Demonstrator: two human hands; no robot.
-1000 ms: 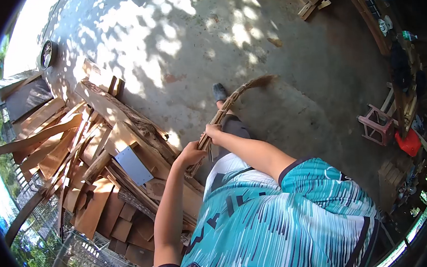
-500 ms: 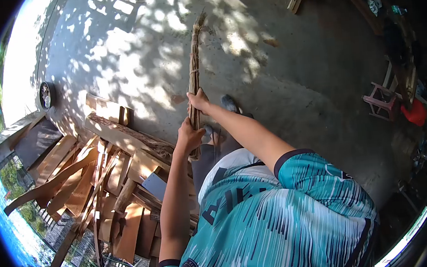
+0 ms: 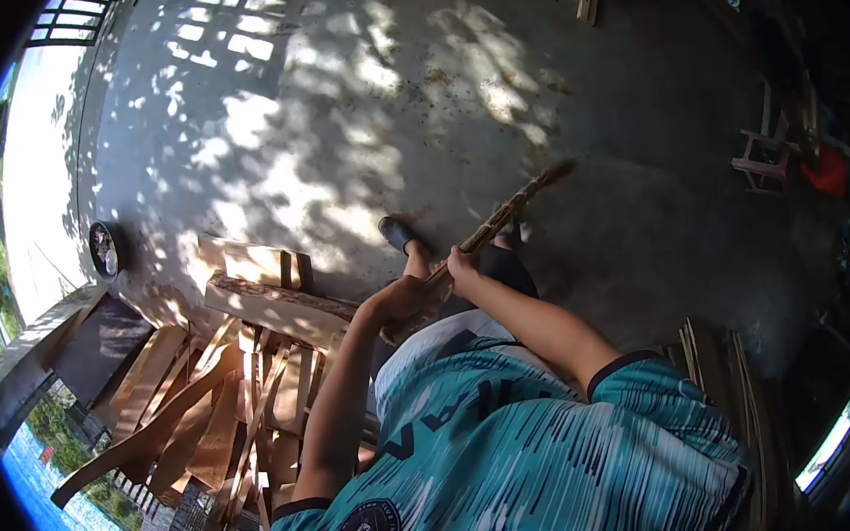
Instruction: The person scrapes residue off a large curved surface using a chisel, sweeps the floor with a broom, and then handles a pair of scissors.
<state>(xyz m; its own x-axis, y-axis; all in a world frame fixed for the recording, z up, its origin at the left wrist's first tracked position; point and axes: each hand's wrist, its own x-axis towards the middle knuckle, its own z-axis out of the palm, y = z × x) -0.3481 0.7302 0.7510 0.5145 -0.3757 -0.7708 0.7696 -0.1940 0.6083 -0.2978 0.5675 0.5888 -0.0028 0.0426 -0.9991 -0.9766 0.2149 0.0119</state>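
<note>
A bundled stick broom (image 3: 506, 214) slants up and to the right from my body, its bristle tip over the concrete floor (image 3: 633, 249). My left hand (image 3: 403, 299) is closed round its lower end, close to my waist. Farther up the bundle, my right hand (image 3: 462, 266) wraps round it. The broom's far tip looks a little blurred. Both of my feet show beyond the hands, one in a dark shoe (image 3: 397, 233).
Wood offcuts (image 3: 203, 423) lie heaped at the left, with a thick plank (image 3: 279, 307) along their edge. A round black container (image 3: 105, 249) stands farther left. A small stool (image 3: 763, 161) and a red object (image 3: 824, 172) are at the right.
The broom swung from the right to point straight ahead, then back to the right. Both hands stayed on it. My view has shifted, and a foot has come forward on the left.
</note>
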